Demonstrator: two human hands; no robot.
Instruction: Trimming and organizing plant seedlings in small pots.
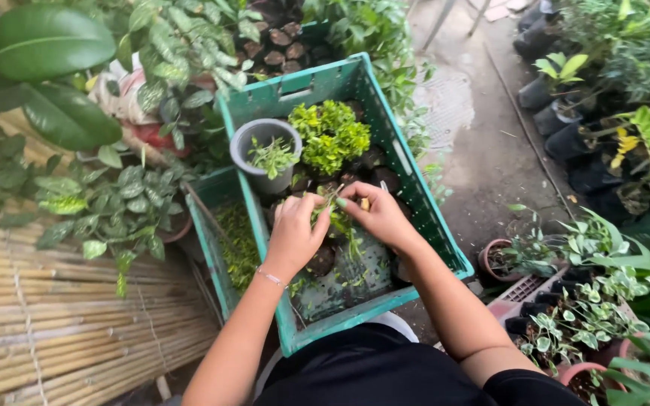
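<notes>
no packages, labels, signs, screens apparently visible

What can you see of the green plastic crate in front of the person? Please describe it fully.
The green crate is rectangular, of worn teal plastic with slotted walls and a handle hole at its far end. It sits tilted, leaning on a second green crate. Inside are a grey pot, a yellow-green plant and small dark pots. Both hands work above its middle.

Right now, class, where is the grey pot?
The grey pot stands inside the green crate, at its far left, beside the bushy yellow-green plant.
</notes>
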